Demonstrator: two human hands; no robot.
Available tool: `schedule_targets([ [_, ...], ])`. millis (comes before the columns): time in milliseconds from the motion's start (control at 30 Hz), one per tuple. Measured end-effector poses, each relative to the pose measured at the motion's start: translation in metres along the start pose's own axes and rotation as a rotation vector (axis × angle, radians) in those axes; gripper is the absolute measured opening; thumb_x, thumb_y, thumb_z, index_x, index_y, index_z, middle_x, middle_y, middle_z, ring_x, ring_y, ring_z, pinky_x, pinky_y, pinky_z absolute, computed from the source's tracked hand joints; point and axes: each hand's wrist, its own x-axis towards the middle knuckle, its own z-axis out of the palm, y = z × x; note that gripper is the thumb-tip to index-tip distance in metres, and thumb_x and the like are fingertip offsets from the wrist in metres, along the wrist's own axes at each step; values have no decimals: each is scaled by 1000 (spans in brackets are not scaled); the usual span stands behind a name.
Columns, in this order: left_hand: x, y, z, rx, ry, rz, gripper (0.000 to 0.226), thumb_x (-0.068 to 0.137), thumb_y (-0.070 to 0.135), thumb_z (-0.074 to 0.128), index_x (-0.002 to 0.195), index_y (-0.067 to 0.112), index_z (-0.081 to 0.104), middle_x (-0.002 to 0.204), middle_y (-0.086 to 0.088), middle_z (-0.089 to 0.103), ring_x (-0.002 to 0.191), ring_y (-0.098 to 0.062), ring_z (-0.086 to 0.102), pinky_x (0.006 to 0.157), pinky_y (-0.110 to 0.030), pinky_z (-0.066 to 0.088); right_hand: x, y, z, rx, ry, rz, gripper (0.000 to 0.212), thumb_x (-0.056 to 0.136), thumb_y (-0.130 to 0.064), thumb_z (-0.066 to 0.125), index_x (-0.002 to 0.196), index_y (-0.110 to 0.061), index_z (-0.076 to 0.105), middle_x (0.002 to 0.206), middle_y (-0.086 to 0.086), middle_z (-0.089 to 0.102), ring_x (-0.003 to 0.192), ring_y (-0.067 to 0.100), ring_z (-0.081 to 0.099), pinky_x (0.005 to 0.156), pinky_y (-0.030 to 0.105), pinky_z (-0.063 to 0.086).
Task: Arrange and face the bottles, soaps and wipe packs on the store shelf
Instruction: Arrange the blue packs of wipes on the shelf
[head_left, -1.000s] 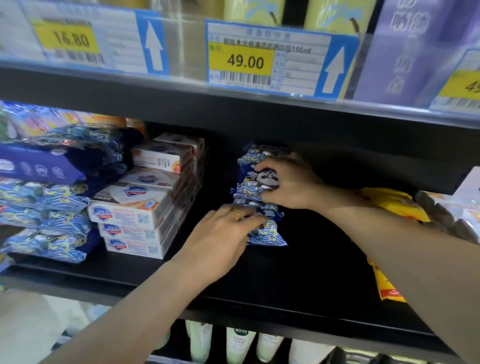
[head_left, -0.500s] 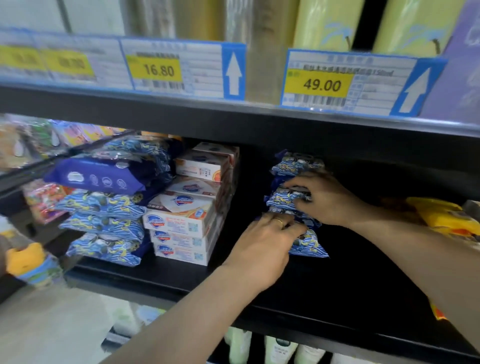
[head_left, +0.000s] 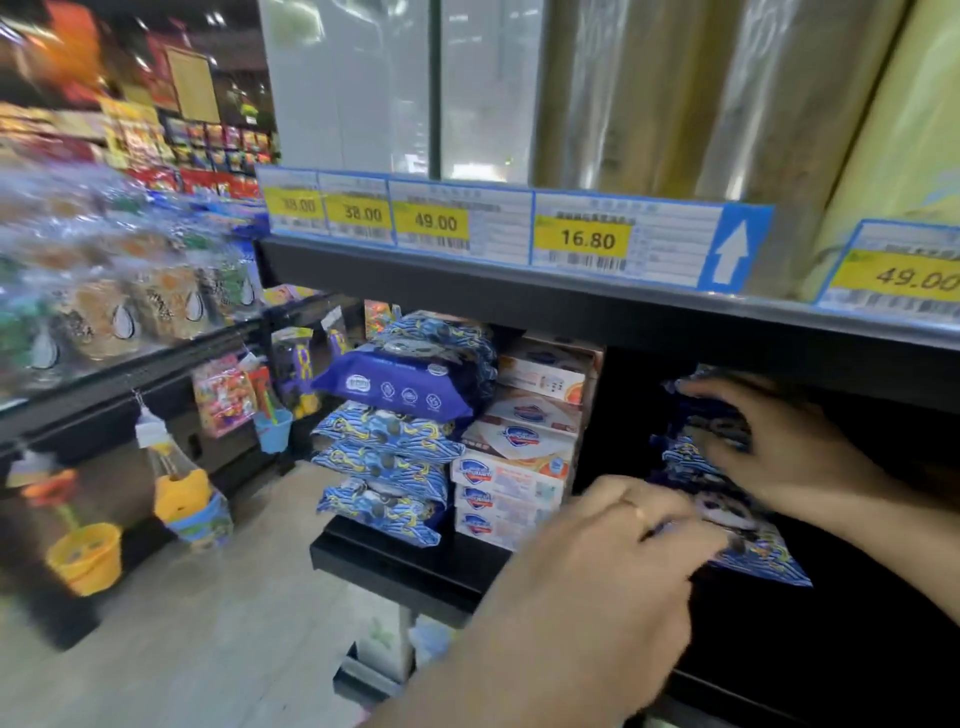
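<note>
A small stack of blue patterned wipe packs (head_left: 758, 556) stands on the black shelf (head_left: 395, 566) at the right. My right hand (head_left: 779, 447) grips the upper packs of that stack from the right, fingers curled over them. My left hand (head_left: 613, 561) holds the stack's lower packs from the front left, a ring on one finger. Further left, a taller pile of blue wipe packs (head_left: 384, 462) carries a dark blue pack (head_left: 400, 387) on top. White soap boxes (head_left: 514, 473) are stacked beside that pile.
The upper shelf edge (head_left: 519, 291) carries yellow price tags (head_left: 587, 239) and tall rolls and boxes behind them. Left of the shelf end, toys and small buckets (head_left: 85, 556) hang from another rack. The aisle floor (head_left: 208, 639) lies below.
The view has swung to the left, so the shelf end and aisle show. Both hands stay on the small wipe stack; my right hand has shifted higher over the top packs.
</note>
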Motion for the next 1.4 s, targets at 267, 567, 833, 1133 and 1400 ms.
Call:
schedule_targets([
  [267,-78,-80,-77,241,268,-354,33,87,26,64,119,33,68,120,22,57,117,-12,55,98,-26,44,24,-170,-5,340,-282,-167,54,89,-68,57,139,-49,47,129,-21,62,117,2,61,103,20,47],
  [567,-89,-122,-111,369,197,-411,43,86,22,76,127,27,65,128,9,59,123,-20,52,99,-38,48,66,-239,23,62,-344,-249,52,94,-49,66,137,-28,45,125,-5,51,99,14,50,65,17,33],
  [833,-80,-148,-116,311,120,-362,48,89,42,68,135,32,59,135,12,55,129,-15,46,103,-40,48,69,-239,21,262,-329,-104,49,93,-45,70,137,-32,52,138,-6,57,119,15,58,100,30,47],
  [1133,-39,-183,-120,308,-175,-275,68,90,55,68,151,35,44,149,7,48,138,-14,36,114,-32,33,46,-210,2,303,-393,57,21,94,-59,60,102,-41,55,102,-20,63,84,-7,56,64,7,41],
  [1400,-47,-184,-116,243,-36,-268,55,92,35,74,144,30,57,146,6,55,137,-17,44,109,-24,29,25,-189,-2,255,-237,33,69,84,-70,64,144,-43,43,131,-18,61,113,9,61,97,29,49],
])
